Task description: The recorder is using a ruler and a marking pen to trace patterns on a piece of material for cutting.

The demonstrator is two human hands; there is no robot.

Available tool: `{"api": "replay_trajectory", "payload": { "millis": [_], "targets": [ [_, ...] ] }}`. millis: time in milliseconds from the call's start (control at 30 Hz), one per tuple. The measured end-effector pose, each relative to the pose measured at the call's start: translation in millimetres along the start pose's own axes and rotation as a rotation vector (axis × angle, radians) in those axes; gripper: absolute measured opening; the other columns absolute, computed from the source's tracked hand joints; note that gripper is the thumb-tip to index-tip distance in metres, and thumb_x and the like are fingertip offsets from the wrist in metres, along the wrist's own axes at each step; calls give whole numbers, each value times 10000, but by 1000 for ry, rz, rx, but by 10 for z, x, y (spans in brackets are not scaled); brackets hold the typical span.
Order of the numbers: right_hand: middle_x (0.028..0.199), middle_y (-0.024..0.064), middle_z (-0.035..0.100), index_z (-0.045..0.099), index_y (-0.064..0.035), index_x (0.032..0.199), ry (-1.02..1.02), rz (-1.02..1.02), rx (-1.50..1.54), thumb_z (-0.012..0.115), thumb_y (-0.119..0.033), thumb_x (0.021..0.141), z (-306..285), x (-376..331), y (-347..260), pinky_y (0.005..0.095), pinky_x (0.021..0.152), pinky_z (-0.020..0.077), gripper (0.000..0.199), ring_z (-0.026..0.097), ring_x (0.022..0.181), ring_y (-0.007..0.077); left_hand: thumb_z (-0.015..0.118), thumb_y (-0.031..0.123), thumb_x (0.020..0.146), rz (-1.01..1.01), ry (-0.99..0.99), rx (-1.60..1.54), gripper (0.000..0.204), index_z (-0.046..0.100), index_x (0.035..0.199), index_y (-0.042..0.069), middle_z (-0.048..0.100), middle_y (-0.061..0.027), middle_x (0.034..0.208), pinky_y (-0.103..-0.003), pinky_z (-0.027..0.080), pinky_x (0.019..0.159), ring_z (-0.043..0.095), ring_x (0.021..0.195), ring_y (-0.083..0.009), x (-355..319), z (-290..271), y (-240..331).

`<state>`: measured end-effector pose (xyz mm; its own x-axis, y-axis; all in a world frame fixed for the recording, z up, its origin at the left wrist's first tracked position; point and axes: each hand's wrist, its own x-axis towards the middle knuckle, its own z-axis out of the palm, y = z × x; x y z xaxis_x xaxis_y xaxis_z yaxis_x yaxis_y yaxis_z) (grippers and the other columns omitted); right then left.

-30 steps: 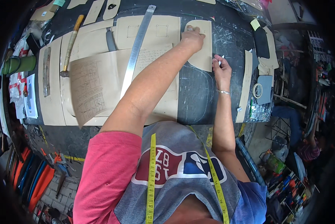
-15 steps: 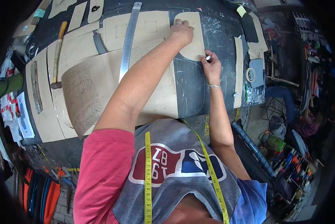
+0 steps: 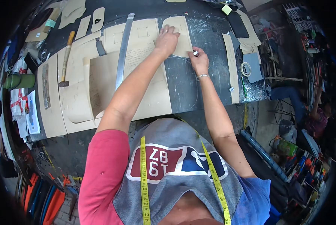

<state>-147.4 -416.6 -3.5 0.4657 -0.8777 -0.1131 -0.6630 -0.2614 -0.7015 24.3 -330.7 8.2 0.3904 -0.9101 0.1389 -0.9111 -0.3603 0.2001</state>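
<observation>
From the hammer [image 3: 66, 60] at upper left past the long metal ruler [image 3: 122, 52], the left hand [image 3: 167, 39] presses flat, fingers spread, on the small cardboard template [image 3: 182, 35] at top centre, while the right hand [image 3: 200, 62] pinches what seems a chalk piece [image 3: 195, 53] at its edge.

1. Lighting: even, soft daylight; bright across the dark worktable [image 3: 209, 80], with no hard shadows.
2. Glare: a pale sheen on the worktable's scuffed surface, strongest toward its right end.
3. Distortion: strong fisheye; the worktable's edges bow, and a black vignette rings the frame beyond it.
4. Focus: sharp at the worktable's centre; detail softens and dims away from it, toward the frame's rim.
</observation>
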Motion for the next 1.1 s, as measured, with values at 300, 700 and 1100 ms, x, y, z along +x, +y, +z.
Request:
{"api": "replay_trajectory", "payload": {
  "millis": [300, 700, 1100],
  "targets": [
    [1112, 246, 740, 727, -71, 1220, 34, -77, 120, 751, -366, 823, 18, 0, 61, 448, 964, 543, 495, 704, 1080, 417, 690, 69, 909, -84, 164, -694, 335, 694, 1244, 63, 546, -204, 1446, -471, 393, 1180, 431, 1439, -411, -1622, -333, 1037],
    [1132, 247, 736, 720, -76, 1234, 29, -79, 108, 818, -375, 762, 47, -10, 43, 448, 978, 541, 567, 698, 1098, 415, 706, 73, 946, -584, 194, -655, 214, 749, 1152, 32, 696, -129, 1287, -396, 444, 1126, 553, 1378, -325, -3476, -765, 912],
    [1075, 158, 767, 754, -108, 1230, 148, -65, -95, 835, -443, 760, 69, 23, 109, 377, 940, 553, 582, 734, 1014, 304, 698, 146, 983, -642, 42, -864, 235, 750, 1191, 49, 749, -91, 972, -280, 545, 743, 672, 771, -133, -3928, -1101, -33]
  ]
}}
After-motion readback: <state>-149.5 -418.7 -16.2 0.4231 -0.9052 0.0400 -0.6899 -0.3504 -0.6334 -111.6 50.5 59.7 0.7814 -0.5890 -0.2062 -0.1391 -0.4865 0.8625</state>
